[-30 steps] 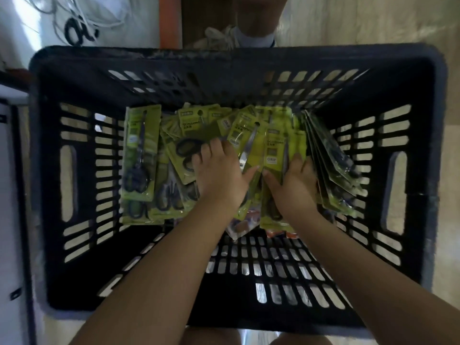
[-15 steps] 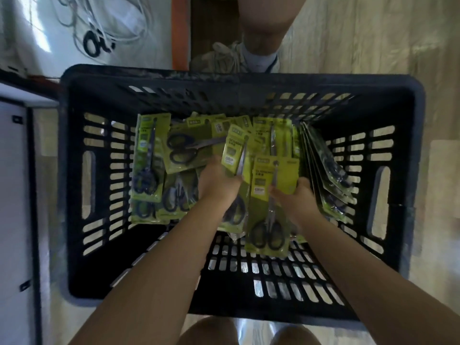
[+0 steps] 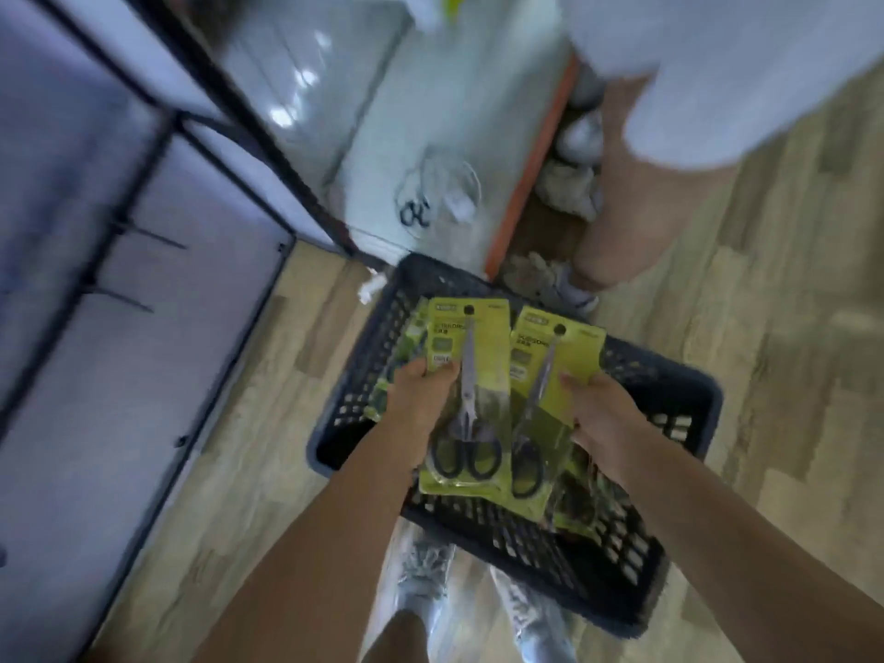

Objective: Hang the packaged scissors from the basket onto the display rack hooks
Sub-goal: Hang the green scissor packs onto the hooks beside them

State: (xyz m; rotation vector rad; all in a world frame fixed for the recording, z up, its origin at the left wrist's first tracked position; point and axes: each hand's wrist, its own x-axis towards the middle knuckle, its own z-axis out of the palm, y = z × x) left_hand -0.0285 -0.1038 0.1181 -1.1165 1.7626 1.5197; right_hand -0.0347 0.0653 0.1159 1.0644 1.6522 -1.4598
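Wood-grain flooring surrounds a dark slatted basket, above which two yellow-green scissors packs are held side by side. Left hand pinches the left pack; right hand holds the right pack. Both show black-handled scissors and a hang hole; header print is blurred.
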